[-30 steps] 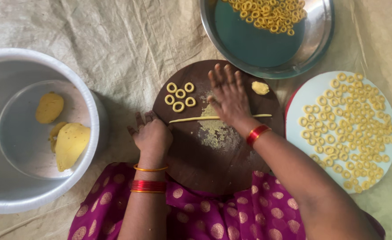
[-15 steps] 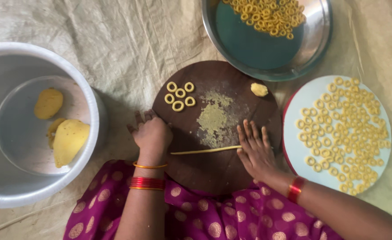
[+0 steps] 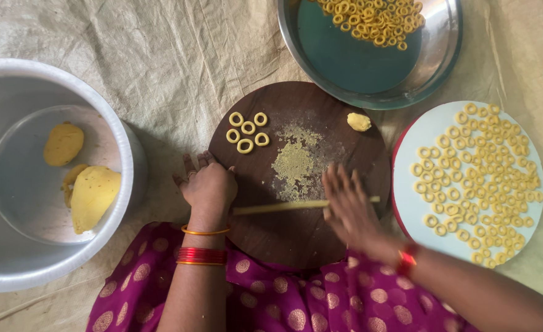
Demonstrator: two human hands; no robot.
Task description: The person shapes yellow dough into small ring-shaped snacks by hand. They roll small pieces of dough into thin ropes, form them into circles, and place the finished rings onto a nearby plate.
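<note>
Rolling a thin dough rope (image 3: pixel 296 206) near-centre on the round board (image 3: pixel 283 246): right hand (image 3: pixel 351 209) flat on it, fingers spread, blurred; left hand (image 3: pixel 208 184) loosely curled at the rope's left end. Five rings (image 3: pixel 247 132) done on board; many fill the right plate (image 3: pixel 419 209) and far tray (image 3: pixel 431 67). Dough lumps (image 3: pixel 90 197) remain in left bowl (image 3: pixel 123 147).

Board (image 3: pixel 296 246) in the middle, just ahead of the lap. On it, a dough rope (image 3: pixel 283 207) runs across, left hand (image 3: pixel 208 186) at its left end, right hand (image 3: pixel 348 206) over its right part. Behind the rope sits a crumb patch (image 3: pixel 295 161); five rings (image 3: pixel 245 131) back left, a dough bit (image 3: pixel 359 122) back right. Pot (image 3: pixel 13 270) far left with dough lumps (image 3: pixel 80 178) inside. Plate (image 3: pixel 428 132) of rings to the right, tray (image 3: pixel 351 61) of rings behind the board.
</note>
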